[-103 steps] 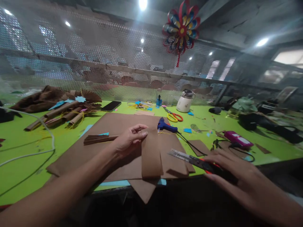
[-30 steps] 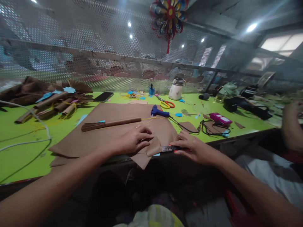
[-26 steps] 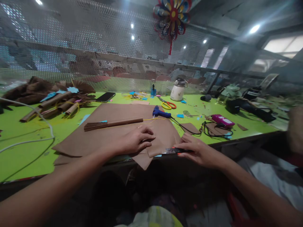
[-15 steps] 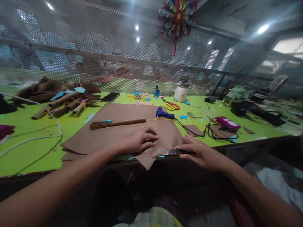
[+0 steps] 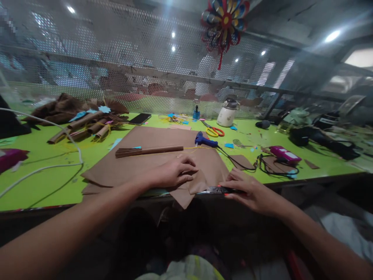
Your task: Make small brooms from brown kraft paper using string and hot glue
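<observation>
My left hand (image 5: 176, 171) rests on a large sheet of brown paper (image 5: 140, 136), its fingers stretched out and slightly bent. A folded paper corner (image 5: 184, 197) sticks out past the table's front edge below it. My right hand (image 5: 247, 190) is closed around what looks like a utility knife (image 5: 215, 189), with a silver front and a dark handle with orange-red parts. The knife points left at the paper's front edge; whether its tip touches is unclear. On the sheet lie a rolled brown paper stick (image 5: 157, 150) with a slit end and a blue glue gun (image 5: 206, 140).
Yellow-and-red scissors (image 5: 215, 131) and a white flask (image 5: 226, 114) stand behind the sheet. The glue gun's black cord (image 5: 239, 165) runs right, near a magenta box (image 5: 285, 154). Brown paper rolls (image 5: 90, 126), a phone (image 5: 140, 118) and a white cable (image 5: 80, 153) lie left.
The whole view has shifted slightly, so things appear further right. My right hand has drawn the knife a little to the right, and the paper flap at its tip has shifted. My left hand stays on the sheet.
</observation>
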The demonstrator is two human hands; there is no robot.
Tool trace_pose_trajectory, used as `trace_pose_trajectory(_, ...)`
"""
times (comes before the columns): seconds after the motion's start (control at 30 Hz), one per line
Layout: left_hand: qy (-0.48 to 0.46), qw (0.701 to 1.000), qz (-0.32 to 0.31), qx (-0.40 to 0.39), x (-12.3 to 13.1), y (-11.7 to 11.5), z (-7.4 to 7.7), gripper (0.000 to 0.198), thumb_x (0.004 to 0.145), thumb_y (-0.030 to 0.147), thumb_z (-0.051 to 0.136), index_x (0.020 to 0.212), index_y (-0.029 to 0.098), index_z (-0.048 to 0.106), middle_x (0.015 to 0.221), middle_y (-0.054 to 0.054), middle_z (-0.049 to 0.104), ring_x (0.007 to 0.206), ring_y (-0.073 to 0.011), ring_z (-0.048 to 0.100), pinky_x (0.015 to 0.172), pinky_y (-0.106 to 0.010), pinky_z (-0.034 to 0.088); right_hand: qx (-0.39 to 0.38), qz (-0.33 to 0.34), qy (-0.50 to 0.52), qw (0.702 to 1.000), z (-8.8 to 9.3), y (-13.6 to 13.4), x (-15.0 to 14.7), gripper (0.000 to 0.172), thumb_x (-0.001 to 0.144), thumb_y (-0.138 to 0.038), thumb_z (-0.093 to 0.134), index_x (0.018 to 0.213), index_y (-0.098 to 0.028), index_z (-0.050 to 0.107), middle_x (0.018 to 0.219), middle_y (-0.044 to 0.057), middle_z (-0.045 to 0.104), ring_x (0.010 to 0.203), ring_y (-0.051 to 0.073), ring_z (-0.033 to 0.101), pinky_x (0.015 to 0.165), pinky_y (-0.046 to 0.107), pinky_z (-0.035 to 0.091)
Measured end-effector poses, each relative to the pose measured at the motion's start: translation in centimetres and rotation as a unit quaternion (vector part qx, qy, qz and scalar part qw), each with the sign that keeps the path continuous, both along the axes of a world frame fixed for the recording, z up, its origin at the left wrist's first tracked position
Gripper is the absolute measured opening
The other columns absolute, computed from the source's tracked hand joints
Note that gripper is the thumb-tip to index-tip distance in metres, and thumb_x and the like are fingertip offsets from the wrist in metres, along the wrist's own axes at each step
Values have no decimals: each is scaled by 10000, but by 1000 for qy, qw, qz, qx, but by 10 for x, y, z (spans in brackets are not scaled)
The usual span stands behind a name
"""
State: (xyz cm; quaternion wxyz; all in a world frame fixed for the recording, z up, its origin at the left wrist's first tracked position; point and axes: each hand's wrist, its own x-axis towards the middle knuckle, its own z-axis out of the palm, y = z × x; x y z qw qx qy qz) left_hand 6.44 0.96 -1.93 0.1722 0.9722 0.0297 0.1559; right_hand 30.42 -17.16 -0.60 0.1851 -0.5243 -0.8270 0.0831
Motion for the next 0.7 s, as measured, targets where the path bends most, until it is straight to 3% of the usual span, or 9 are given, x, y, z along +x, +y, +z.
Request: trace_pose_trajectory(0.7, -8, 1000, -5, -18, -1, 2, 0, 311, 910, 299, 489, 1172, 189, 617, 1180, -118, 544, 1104, -210, 502, 999, -363, 381, -15, 29, 40, 999, 1, 5, -8, 283, 917, -303, 509, 1151, -198, 629, 922, 96, 561, 897, 207, 504, 783, 330, 437)
